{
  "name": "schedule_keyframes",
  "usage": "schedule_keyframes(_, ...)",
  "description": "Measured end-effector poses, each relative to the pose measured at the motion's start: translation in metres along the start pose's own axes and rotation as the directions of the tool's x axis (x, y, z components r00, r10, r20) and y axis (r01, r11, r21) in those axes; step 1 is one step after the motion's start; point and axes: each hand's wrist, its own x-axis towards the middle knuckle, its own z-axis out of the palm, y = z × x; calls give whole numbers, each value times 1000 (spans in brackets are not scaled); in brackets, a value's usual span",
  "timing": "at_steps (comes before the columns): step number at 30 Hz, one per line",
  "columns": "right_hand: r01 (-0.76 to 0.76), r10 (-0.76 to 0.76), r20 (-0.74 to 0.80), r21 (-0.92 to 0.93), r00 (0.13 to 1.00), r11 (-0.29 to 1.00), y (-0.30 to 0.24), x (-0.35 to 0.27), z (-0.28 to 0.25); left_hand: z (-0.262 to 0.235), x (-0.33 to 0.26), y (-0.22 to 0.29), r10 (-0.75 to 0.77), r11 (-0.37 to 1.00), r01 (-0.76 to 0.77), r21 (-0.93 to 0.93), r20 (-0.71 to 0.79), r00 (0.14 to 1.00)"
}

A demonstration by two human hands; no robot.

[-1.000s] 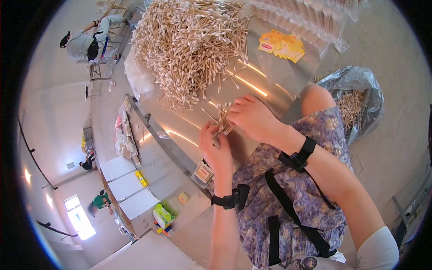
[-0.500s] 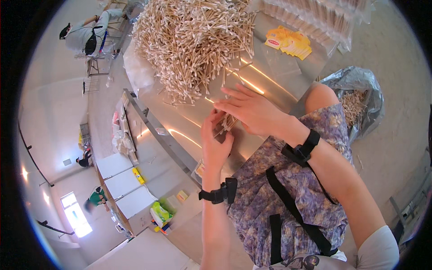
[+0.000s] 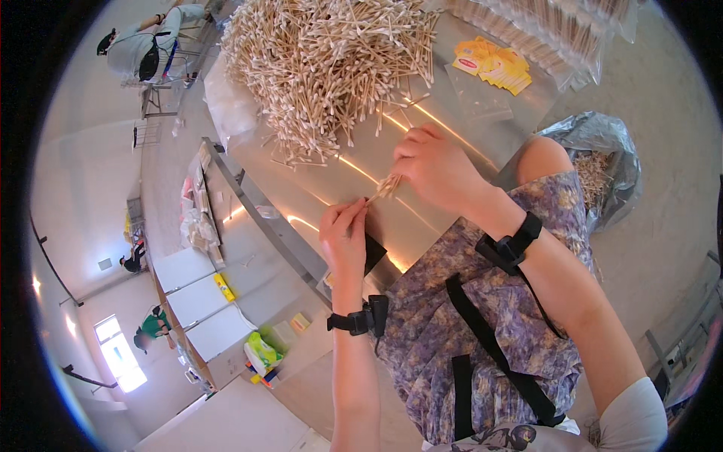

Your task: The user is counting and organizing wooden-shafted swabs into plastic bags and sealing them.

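Note:
My right hand (image 3: 438, 167) is closed around a small bunch of cotton swabs (image 3: 388, 186), held above the shiny metal tabletop (image 3: 471, 128). To its left, the thumb and fingers of my left hand (image 3: 344, 235) are pinched together on the end of a cotton swab that reaches out from the bunch. A large heap of loose cotton swabs (image 3: 324, 79) with pale sticks and white tips lies just beyond both hands. Beside my left hand, a dark flat patch (image 3: 374, 252) shows at the table's near edge; I cannot tell what it is.
Yellow cards (image 3: 493, 66) lie fanned beside a flat clear plastic bag (image 3: 482, 102). Bags filled with swabs (image 3: 542, 34) stand at the far right. A grey plastic bag (image 3: 631, 162) with loose swabs hangs right of my knee. White bench panels (image 3: 218, 328) and other people are at left.
My hands have moved from close together to apart. My right hand has closed on the bunch and lifted it right; my left fingers have come from cupped to a pinch.

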Motion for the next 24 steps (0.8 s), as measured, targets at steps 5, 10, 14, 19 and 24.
schedule_keyframes(5, -10, 11, 34, -42, 999, 999, 3, -5, -5, -6, 4, -19, -57, 998, 56, -20, -68, 996)
schedule_keyframes(10, 55, -53, 105, -12, 993, 998, -15, -7, 9, 2, 17, -5, -81, 995, 80, -64, -12, 997)
schedule_keyframes(14, 13, -9, -30, 139, 999, 990, -27, -4, 2, -1, 24, 16, -33, 997, 41, -59, 123, 992)
schedule_keyframes(19, -183, 221, -80, 335, 972, 924, -11, -4, -20, 0, 9, 39, -43, 999, 37, 36, 185, 982)
schedule_keyframes(24, -358, 464, -149, 451, 873, 818, 0, -4, -28, 43, -19, 70, 103, 978, -110, 179, 49, 994)
